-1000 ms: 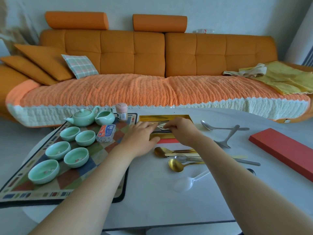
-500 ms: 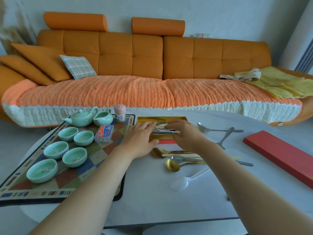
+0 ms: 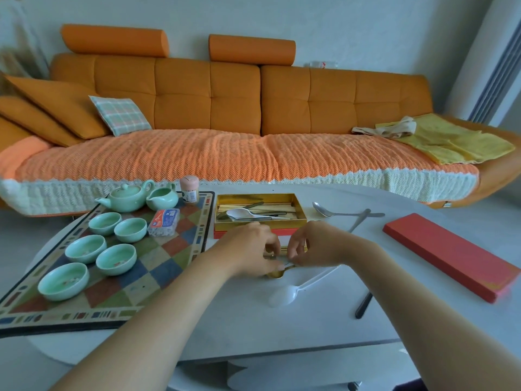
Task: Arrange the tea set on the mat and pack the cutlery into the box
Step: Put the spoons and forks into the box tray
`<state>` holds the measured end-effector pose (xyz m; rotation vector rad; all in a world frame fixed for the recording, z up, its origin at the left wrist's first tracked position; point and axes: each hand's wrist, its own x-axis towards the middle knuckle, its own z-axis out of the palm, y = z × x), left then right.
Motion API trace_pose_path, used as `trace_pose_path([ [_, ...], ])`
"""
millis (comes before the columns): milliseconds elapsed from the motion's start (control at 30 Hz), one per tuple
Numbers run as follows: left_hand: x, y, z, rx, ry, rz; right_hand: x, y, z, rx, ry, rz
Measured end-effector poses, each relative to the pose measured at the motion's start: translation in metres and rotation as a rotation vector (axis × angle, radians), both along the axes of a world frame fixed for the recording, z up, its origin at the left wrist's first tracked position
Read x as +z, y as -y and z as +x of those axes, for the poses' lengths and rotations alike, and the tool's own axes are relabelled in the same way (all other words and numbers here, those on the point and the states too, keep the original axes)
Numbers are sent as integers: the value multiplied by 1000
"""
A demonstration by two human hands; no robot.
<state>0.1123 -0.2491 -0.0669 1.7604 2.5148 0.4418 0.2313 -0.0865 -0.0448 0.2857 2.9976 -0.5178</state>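
A gold-lined box [image 3: 299, 208] on the table holds chopsticks, dark utensils and a white spoon [image 3: 239, 213]. In front of it, my left hand [image 3: 251, 251] and my right hand [image 3: 313, 246] curl over a cluster of cutlery, pinching it; a gold spoon [image 3: 275, 274] shows under my left fingers. A clear plastic spoon [image 3: 284, 295] lies nearer me. On the checkered mat [image 3: 158, 266] stand a green teapot [image 3: 125, 196], a pitcher [image 3: 163, 198] and several green cups [image 3: 115, 259].
Two steel spoons [image 3: 335, 213] lie crossed right of the box. The red lid [image 3: 451, 253] sits at the right. A dark handle [image 3: 363, 304] lies near the front. A blue-red packet [image 3: 164, 222] and a pink jar [image 3: 189, 189] are on the mat. An orange sofa stands behind.
Both hands have pulled back from the box toward me and now close over the spoons lying in front of it. The box's contents are uncovered.
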Motion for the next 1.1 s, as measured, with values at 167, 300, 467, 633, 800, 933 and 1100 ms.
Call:
trace_pose_path([
  [167,-7,0,5,9,-18,-12,-5,-7,8,-53,-25,-1],
  [300,-9,-4,9,25,16,31,-11,-9,4,-61,-19,-20],
  [467,-13,-11,10,24,-2,54,-13,-9,-1,-40,-41,-46],
  [633,-8,-13,-2,75,133,192,-12,-12,-8,-77,-199,-128],
  [800,5,-9,-25,205,171,419,-8,-17,-22,-128,-357,-117],
  [933,11,-1,-41,312,145,543,-11,-20,-40,-193,-464,-83],
  [1100,-3,2,-62,338,-29,526,-18,-18,-65,-211,-485,-29],
])
